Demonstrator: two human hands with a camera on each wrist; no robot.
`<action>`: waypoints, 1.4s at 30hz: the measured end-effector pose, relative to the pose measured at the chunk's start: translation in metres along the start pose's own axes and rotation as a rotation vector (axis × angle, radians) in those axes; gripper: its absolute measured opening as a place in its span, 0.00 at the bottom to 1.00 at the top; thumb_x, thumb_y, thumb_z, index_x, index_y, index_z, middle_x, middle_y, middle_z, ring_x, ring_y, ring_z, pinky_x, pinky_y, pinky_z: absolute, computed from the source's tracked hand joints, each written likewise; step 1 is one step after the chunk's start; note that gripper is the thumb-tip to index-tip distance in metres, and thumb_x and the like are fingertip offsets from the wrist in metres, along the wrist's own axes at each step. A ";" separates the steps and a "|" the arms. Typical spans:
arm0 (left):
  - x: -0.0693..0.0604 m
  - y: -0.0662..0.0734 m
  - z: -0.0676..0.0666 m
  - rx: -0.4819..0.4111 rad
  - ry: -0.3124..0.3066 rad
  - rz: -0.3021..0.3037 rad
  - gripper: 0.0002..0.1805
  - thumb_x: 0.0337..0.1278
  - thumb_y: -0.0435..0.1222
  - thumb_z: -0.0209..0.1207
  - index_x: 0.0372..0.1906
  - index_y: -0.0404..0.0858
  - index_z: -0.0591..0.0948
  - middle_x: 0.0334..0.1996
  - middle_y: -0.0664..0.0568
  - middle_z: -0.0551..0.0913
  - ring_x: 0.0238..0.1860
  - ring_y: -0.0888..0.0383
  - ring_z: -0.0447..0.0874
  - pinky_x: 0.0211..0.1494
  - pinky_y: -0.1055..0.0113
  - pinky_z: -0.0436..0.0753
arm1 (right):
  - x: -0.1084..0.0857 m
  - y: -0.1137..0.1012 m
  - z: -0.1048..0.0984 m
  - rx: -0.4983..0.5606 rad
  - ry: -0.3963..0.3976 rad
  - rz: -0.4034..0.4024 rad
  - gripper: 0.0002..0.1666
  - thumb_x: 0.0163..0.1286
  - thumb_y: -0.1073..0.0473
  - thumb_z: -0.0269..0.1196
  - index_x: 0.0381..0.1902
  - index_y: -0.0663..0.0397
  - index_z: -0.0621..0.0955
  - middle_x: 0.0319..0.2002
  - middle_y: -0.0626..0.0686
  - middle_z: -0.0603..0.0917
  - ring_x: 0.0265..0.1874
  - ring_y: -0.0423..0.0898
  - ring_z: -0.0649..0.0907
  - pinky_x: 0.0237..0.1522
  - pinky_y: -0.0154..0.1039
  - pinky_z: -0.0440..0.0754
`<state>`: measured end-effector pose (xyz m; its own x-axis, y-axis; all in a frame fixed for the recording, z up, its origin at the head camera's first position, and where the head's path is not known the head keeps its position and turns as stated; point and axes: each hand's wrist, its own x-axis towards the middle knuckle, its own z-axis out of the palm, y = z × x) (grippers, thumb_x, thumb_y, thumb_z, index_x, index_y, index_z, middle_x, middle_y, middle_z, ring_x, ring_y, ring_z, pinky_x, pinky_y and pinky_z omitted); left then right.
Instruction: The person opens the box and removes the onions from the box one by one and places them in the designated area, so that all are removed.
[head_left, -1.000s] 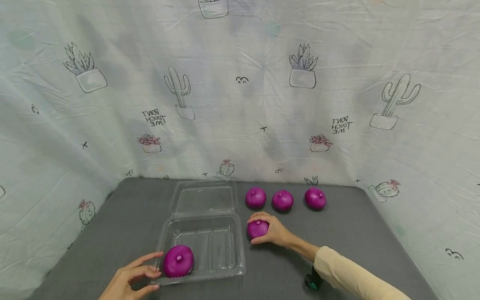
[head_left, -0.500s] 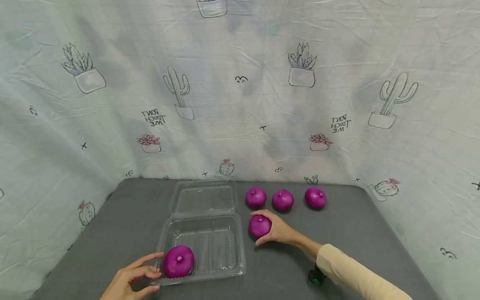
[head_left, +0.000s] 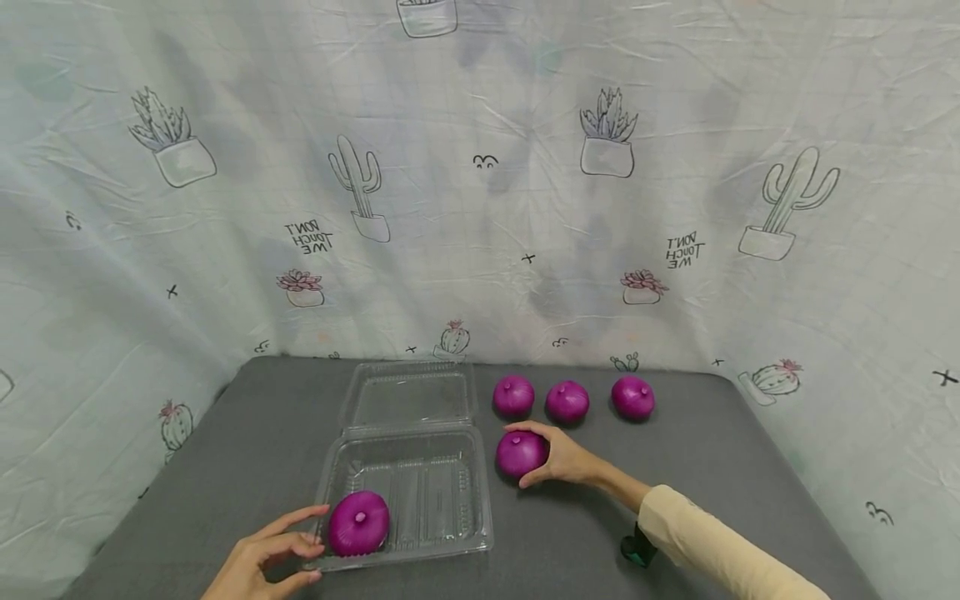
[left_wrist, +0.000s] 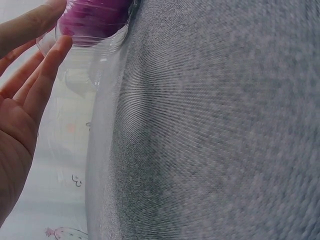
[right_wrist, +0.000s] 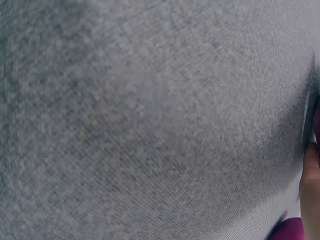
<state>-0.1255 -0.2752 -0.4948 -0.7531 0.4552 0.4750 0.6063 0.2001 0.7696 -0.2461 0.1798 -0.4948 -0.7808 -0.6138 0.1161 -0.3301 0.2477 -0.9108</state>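
A clear plastic clamshell container (head_left: pixel 420 546) lies unfolded, its lid (head_left: pixel 408 392) toward the back. One red onion (head_left: pixel 359 523) sits in the container's near left corner. My left hand (head_left: pixel 262 554) holds that corner, thumb at the front and fingers along the left side; in the left wrist view, the thumb and a finger (left_wrist: pixel 61 47) meet the plastic edge. Just right of the container, my right hand (head_left: pixel 558 457) holds another red onion (head_left: pixel 521 455), thumb on its near side and fingers on its far side. The right wrist view shows only part of this hand (right_wrist: pixel 311 175).
Behind the right hand, three more red onions (head_left: pixel 513 396) (head_left: pixel 567 402) (head_left: pixel 633 397) stand in a row at the back of the grey table (head_left: pixel 705 475). A white curtain printed with cacti (head_left: pixel 480 208) surrounds the table on the back and sides.
The right hand has shifted slightly right, and the onion at it has moved a little the same way, with more of it showing. The left hand and container have stayed put.
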 end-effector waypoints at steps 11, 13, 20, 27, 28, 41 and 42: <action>0.000 0.002 -0.001 0.039 -0.009 0.002 0.17 0.41 0.21 0.69 0.40 0.36 0.83 0.59 0.52 0.75 0.44 0.63 0.83 0.39 0.70 0.85 | 0.001 0.000 -0.002 -0.023 -0.026 0.002 0.49 0.49 0.66 0.76 0.67 0.63 0.66 0.61 0.61 0.72 0.53 0.54 0.75 0.42 0.40 0.85; 0.001 0.002 -0.001 0.040 -0.013 -0.011 0.16 0.42 0.22 0.69 0.40 0.36 0.83 0.59 0.54 0.75 0.44 0.63 0.83 0.39 0.69 0.85 | 0.001 0.000 -0.003 -0.040 -0.025 0.006 0.49 0.48 0.65 0.76 0.67 0.63 0.66 0.61 0.60 0.72 0.53 0.55 0.75 0.44 0.39 0.84; 0.001 0.000 -0.001 0.005 -0.016 0.022 0.18 0.41 0.19 0.68 0.42 0.34 0.83 0.60 0.52 0.75 0.44 0.63 0.82 0.40 0.71 0.85 | 0.001 -0.002 -0.003 -0.142 0.004 -0.016 0.51 0.45 0.62 0.79 0.66 0.61 0.68 0.61 0.56 0.74 0.57 0.53 0.74 0.54 0.42 0.76; 0.001 0.000 -0.001 0.006 -0.016 -0.002 0.18 0.42 0.20 0.68 0.42 0.34 0.83 0.60 0.55 0.74 0.43 0.63 0.83 0.40 0.71 0.85 | -0.001 0.002 0.001 -0.218 0.067 -0.051 0.52 0.41 0.62 0.80 0.64 0.59 0.70 0.60 0.54 0.75 0.58 0.49 0.73 0.58 0.46 0.75; 0.001 0.000 -0.001 0.008 -0.016 -0.007 0.18 0.42 0.20 0.68 0.42 0.34 0.83 0.60 0.55 0.74 0.43 0.63 0.83 0.40 0.71 0.85 | -0.002 0.002 0.002 -0.234 0.077 -0.057 0.52 0.40 0.61 0.81 0.64 0.58 0.70 0.60 0.53 0.75 0.58 0.49 0.73 0.58 0.46 0.74; 0.002 0.002 0.001 0.002 -0.012 -0.004 0.17 0.41 0.20 0.68 0.41 0.33 0.83 0.60 0.56 0.74 0.43 0.63 0.83 0.39 0.70 0.85 | -0.011 0.002 0.006 -0.165 0.070 -0.139 0.48 0.48 0.61 0.77 0.66 0.64 0.67 0.61 0.59 0.73 0.59 0.49 0.73 0.57 0.43 0.75; 0.001 0.002 0.001 0.001 -0.013 0.000 0.17 0.41 0.20 0.68 0.41 0.33 0.83 0.60 0.55 0.74 0.43 0.63 0.83 0.39 0.70 0.85 | -0.011 0.003 0.006 -0.157 0.073 -0.138 0.47 0.49 0.62 0.76 0.65 0.64 0.67 0.61 0.58 0.74 0.59 0.49 0.73 0.57 0.42 0.75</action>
<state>-0.1251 -0.2736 -0.4927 -0.7500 0.4660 0.4694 0.6064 0.2012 0.7693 -0.2353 0.1821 -0.5009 -0.7571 -0.5953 0.2689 -0.5106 0.2826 -0.8120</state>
